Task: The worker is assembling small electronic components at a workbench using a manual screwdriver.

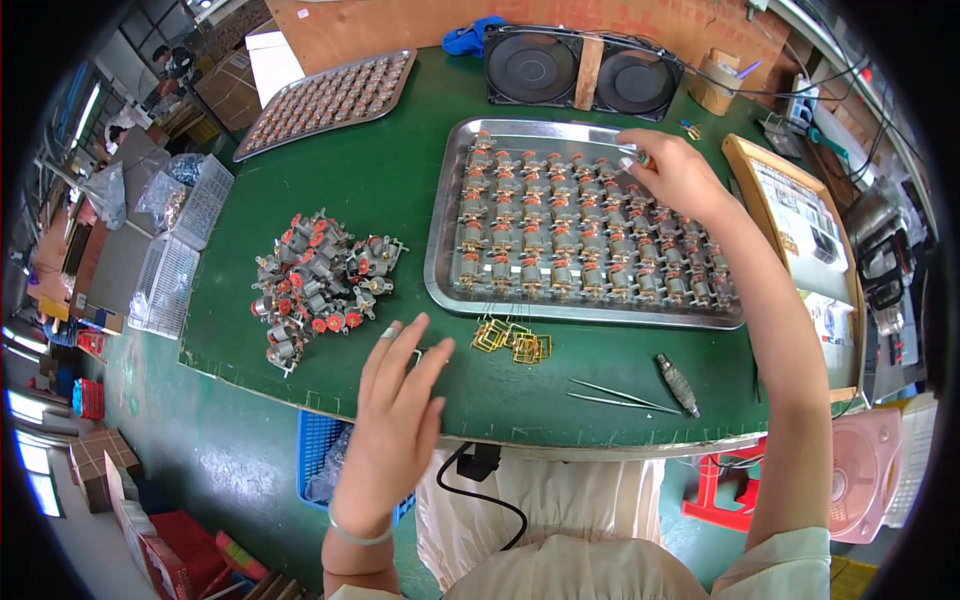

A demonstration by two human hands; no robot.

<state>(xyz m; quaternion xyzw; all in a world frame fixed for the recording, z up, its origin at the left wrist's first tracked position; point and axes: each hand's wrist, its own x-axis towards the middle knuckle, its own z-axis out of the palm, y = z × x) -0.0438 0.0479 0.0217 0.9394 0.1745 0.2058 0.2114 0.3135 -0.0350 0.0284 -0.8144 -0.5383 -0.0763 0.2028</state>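
Note:
A steel tray (590, 310) holds rows of small grey cylindrical metal parts (535, 238) with red tops. At its far right corner my right hand (672, 168) pinches one such part, partly hidden by the fingers. My left hand (395, 385) is over the table's near edge, fingers spread, with nothing plainly held. Beyond it, to the left, lies a loose heap of similar parts (320, 280). Several thin yellow wire frames (515, 342) rest against the tray's near side. Tweezers (625, 398) and a knurled metal tool (678, 385) lie at the near right.
Another tray of parts (330, 100) sits at the far left. Two black round fans (530, 68) joined by wood stand at the back. A wooden-framed case (800, 225) flanks the right side. Below the table's front edge is a blue basket (318, 450); a black cable (490, 492) hangs there.

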